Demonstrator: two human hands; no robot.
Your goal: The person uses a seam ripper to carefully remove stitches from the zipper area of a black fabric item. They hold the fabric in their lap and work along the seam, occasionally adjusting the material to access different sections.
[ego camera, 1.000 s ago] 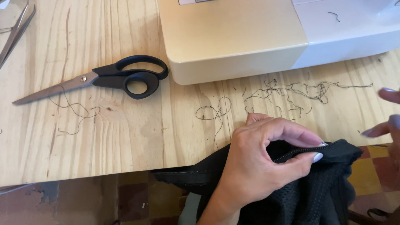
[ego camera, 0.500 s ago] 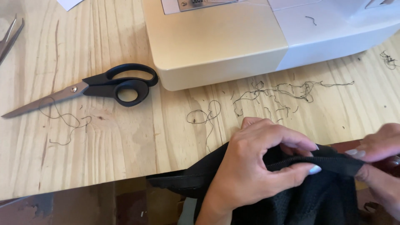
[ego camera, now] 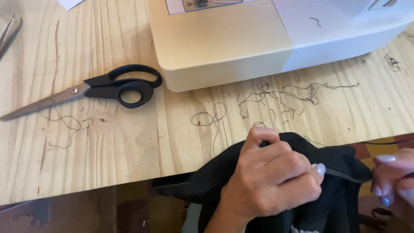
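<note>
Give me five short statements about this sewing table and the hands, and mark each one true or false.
1. The left hand grips the black fabric. True.
2. The scissors are held in the right hand. False: they lie on the wooden table, untouched.
3. The scissors have black handles. True.
4. The sewing machine stands on the floor. False: it stands on the table.
5. Loose dark threads lie on the table in front of the machine. True.

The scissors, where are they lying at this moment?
In the head view the scissors lie on the wooden table, at the left, with their handles close to the sewing machine.
</note>
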